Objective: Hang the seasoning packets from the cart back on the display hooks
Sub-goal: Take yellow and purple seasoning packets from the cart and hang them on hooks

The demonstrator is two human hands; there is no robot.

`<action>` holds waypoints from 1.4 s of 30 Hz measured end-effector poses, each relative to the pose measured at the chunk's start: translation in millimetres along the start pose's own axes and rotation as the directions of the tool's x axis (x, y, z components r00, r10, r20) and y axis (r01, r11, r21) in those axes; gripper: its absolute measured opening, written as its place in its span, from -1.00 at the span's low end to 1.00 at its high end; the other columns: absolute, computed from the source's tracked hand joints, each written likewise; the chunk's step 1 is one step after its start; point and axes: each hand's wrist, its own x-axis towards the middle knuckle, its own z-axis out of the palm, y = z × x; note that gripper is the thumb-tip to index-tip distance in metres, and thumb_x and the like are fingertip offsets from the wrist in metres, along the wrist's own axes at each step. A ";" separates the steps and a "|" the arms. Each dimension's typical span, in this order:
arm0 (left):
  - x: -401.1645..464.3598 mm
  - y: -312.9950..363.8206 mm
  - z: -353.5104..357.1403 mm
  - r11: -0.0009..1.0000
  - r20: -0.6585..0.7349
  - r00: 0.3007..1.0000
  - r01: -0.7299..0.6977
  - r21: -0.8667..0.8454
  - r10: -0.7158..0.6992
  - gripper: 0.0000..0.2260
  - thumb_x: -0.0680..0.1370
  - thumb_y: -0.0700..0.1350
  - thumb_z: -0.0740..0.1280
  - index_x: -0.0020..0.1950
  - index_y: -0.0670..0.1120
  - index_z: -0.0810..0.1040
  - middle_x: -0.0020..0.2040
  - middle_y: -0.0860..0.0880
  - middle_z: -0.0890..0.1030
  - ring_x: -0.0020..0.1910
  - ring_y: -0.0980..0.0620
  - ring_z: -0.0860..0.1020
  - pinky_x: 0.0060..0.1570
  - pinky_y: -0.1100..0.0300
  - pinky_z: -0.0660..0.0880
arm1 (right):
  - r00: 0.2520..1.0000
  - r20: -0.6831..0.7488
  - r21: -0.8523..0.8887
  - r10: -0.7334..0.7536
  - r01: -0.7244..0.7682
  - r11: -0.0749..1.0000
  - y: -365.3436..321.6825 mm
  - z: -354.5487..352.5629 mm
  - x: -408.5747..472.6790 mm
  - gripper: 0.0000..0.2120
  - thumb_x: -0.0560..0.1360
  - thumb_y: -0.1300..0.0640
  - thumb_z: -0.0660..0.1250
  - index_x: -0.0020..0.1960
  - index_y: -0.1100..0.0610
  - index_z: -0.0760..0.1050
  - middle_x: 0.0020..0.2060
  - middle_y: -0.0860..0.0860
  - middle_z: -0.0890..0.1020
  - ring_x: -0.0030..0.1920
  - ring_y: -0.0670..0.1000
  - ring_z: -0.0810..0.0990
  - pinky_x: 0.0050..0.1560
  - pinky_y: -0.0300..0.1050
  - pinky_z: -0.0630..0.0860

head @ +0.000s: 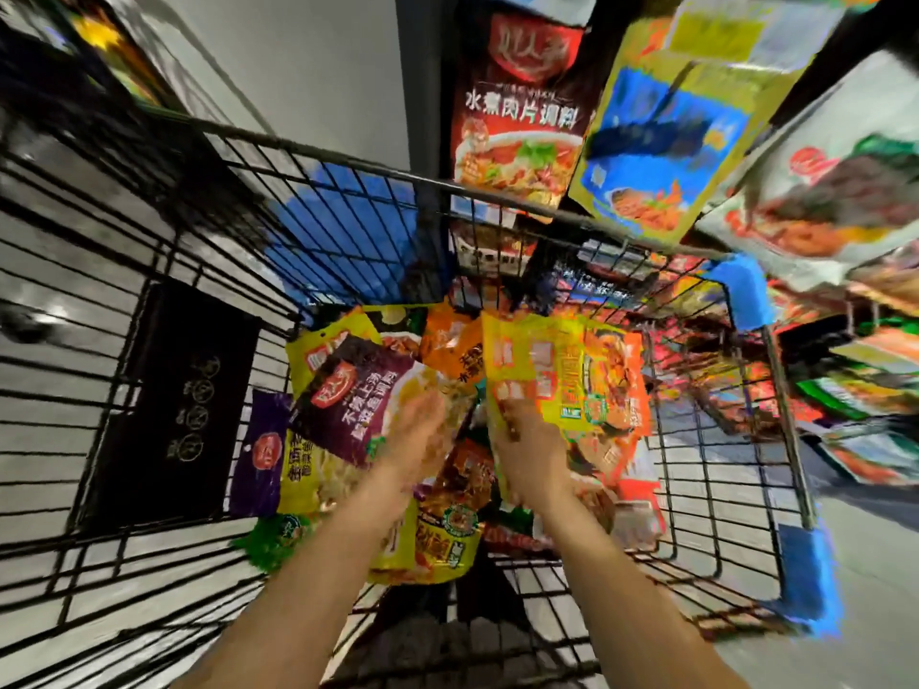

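Shop aisle, wire cart (348, 201) | yellow-orange packet (567, 370) lifted above the pile, pinched by right hand (527, 440) | left hand (422, 430) blurred, fingers seemingly loose | advice: find punch-hole before reaching hanging packets (517, 116)

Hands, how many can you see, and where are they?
2. The left hand reaches over the pile of packets in the cart. The right hand pinches a yellow and orange packet just beside it. Both are blurred.
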 end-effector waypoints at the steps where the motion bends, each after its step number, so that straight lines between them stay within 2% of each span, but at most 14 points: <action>1: 8.3 0.5 2.1 0.999 0.028 1.000 0.007 -0.047 -0.006 -0.74 0.65 0.05 0.20 0.32 0.07 0.45 0.22 -0.04 0.59 0.04 0.04 0.57 -0.10 0.19 0.54 | 0.997 0.053 0.057 -0.049 0.046 0.997 -10.4 7.8 1.3 -0.70 0.62 0.05 0.25 0.33 0.09 0.47 0.09 0.13 0.66 0.08 0.19 0.62 -0.15 -0.09 0.39; 5: 38.5 -10.9 -8.0 0.996 -0.111 0.992 -0.069 -0.056 0.063 -0.70 0.62 -0.16 0.30 0.35 0.02 0.42 0.17 0.02 0.61 -0.04 0.16 0.58 -0.18 0.34 0.54 | 0.979 0.186 0.271 -0.081 0.028 0.962 -28.9 24.2 14.9 -0.63 0.60 0.23 0.26 0.40 0.06 0.45 0.26 0.00 0.58 0.27 0.03 0.54 0.19 -0.21 0.43; 8: 57.9 -25.9 -25.0 0.996 -0.251 0.965 -0.083 -0.040 0.070 -0.60 0.61 -0.39 0.23 0.39 -0.05 0.38 0.36 -0.11 0.49 0.08 -0.02 0.56 -0.05 0.16 0.58 | 0.977 0.211 0.314 -0.003 -0.065 0.947 -11.5 16.4 35.6 -0.62 0.62 0.17 0.25 0.43 0.02 0.41 0.30 0.01 0.54 0.26 0.09 0.54 0.17 -0.12 0.47; 11: 67.8 -29.4 -33.0 0.999 -0.299 0.954 -0.014 -0.033 0.003 -0.47 0.57 -0.46 0.24 0.49 -0.08 0.34 0.32 -0.20 0.53 -0.02 0.00 0.57 -0.26 0.20 0.52 | 0.991 0.127 -0.017 0.037 -0.035 0.999 30.0 -1.0 71.4 -0.51 0.58 0.23 0.28 0.49 0.10 0.30 0.40 0.13 0.45 0.25 0.19 0.52 0.05 -0.11 0.43; 15: 86.8 -33.4 -34.9 0.997 -0.371 0.927 -0.030 0.065 0.052 -0.43 0.59 -0.42 0.21 0.52 0.05 0.32 0.31 -0.12 0.56 -0.17 0.10 0.53 -0.27 0.24 0.43 | 0.933 0.299 -0.410 0.197 -0.061 0.910 92.9 -7.0 101.5 -0.02 0.49 -0.08 0.42 0.59 -0.08 -0.25 0.57 0.19 -0.02 0.55 0.29 0.01 0.48 0.11 0.13; 19: 94.3 -45.4 -37.4 0.980 -0.320 0.937 -0.084 0.181 0.140 -0.46 0.61 -0.32 0.22 0.47 0.16 0.28 0.45 -0.11 0.43 0.34 -0.13 0.48 0.29 -0.15 0.47 | 0.961 0.262 -0.604 0.093 0.088 0.792 114.6 -4.5 101.3 -0.31 0.65 -0.13 0.11 0.60 -0.05 -0.22 0.58 0.19 0.01 0.53 0.29 0.11 0.45 0.13 0.24; 21: 87.1 -41.2 -32.6 0.987 -0.319 0.938 -0.101 0.126 0.136 -0.51 0.62 -0.32 0.22 0.39 0.20 0.30 0.39 -0.01 0.45 0.31 -0.07 0.46 0.37 -0.17 0.38 | 0.966 0.255 -0.642 0.033 0.144 0.753 116.7 -3.0 97.5 -0.41 0.68 -0.10 0.01 0.60 -0.01 -0.15 0.57 0.20 0.08 0.52 0.27 0.17 0.46 0.12 0.25; 24: 78.3 -36.2 -28.4 0.995 -0.282 0.955 -0.098 -0.010 0.092 -0.51 0.63 -0.36 0.19 0.48 0.06 0.36 0.24 -0.01 0.52 0.14 -0.02 0.46 0.25 -0.03 0.36 | 0.973 0.230 -0.549 0.038 0.097 0.830 120.5 0.0 91.4 -0.48 0.67 -0.13 -0.07 0.60 -0.05 -0.02 0.57 0.16 0.12 0.53 0.24 0.17 0.44 0.10 0.28; 26: 76.4 -37.3 -27.5 0.995 -0.278 0.957 -0.100 -0.031 0.087 -0.52 0.64 -0.34 0.20 0.51 0.03 0.34 0.34 -0.03 0.50 0.18 -0.06 0.48 0.16 0.02 0.39 | 0.990 0.143 -0.439 -0.009 0.071 0.896 119.3 -2.1 89.3 -0.52 0.66 -0.11 -0.07 0.56 -0.10 0.16 0.46 0.16 0.37 0.41 0.21 0.41 0.30 0.06 0.45; 28: 78.5 -37.6 -28.4 0.994 -0.289 0.954 -0.101 -0.036 0.086 -0.53 0.65 -0.30 0.22 0.52 0.04 0.32 0.42 -0.05 0.45 0.28 -0.09 0.47 0.11 0.06 0.43 | 0.997 0.049 -0.377 -0.056 0.070 0.924 112.8 -7.8 86.7 -0.60 0.68 0.07 0.03 0.49 -0.10 0.30 0.00 0.10 0.64 -0.05 0.12 0.63 -0.12 -0.06 0.52; 30: 77.0 -33.9 -28.1 0.992 -0.286 0.954 -0.111 -0.061 0.089 -0.54 0.65 -0.21 0.25 0.52 0.10 0.31 0.50 -0.02 0.36 0.42 -0.11 0.37 0.30 -0.06 0.38 | 0.997 -0.042 -0.361 -0.063 0.044 0.932 103.0 -15.0 85.9 -0.64 0.68 0.15 0.07 0.44 -0.04 0.38 -0.25 0.08 0.61 -0.28 0.12 0.59 -0.36 -0.09 0.31; 34: 74.5 -40.3 -29.9 0.992 -0.251 0.967 -0.079 -0.097 0.052 -0.48 0.49 0.19 0.31 0.45 0.29 0.34 0.52 0.04 0.34 0.49 -0.13 0.29 0.39 -0.32 0.27 | 0.991 -0.043 -0.304 -0.123 0.105 0.947 71.6 -22.8 77.2 -0.68 0.62 0.21 0.08 0.30 0.19 0.47 -0.24 0.21 0.65 -0.26 0.23 0.63 -0.33 -0.09 0.37; 39: 62.1 -43.1 -30.5 0.977 -0.215 0.974 -0.112 -0.180 0.072 -0.42 0.45 0.38 0.23 0.44 0.23 0.39 0.40 0.02 0.49 0.40 -0.13 0.42 0.33 -0.30 0.36 | 0.971 0.195 -0.227 -0.142 0.185 0.956 -2.5 14.8 49.1 -0.76 0.67 0.13 0.06 0.23 0.21 0.39 0.02 0.23 0.62 -0.02 0.23 0.60 -0.19 -0.03 0.35; 42: 64.4 -55.2 -36.5 0.976 -0.212 0.974 -0.120 -0.182 0.081 -0.22 0.31 0.53 0.31 0.46 0.22 0.38 0.43 0.02 0.47 0.40 -0.11 0.43 0.34 -0.26 0.38 | 0.931 0.302 0.028 -0.204 0.205 0.978 -30.9 40.7 40.7 -0.66 0.67 0.05 0.13 0.40 0.14 0.38 0.15 0.18 0.63 0.08 0.24 0.60 0.01 0.03 0.49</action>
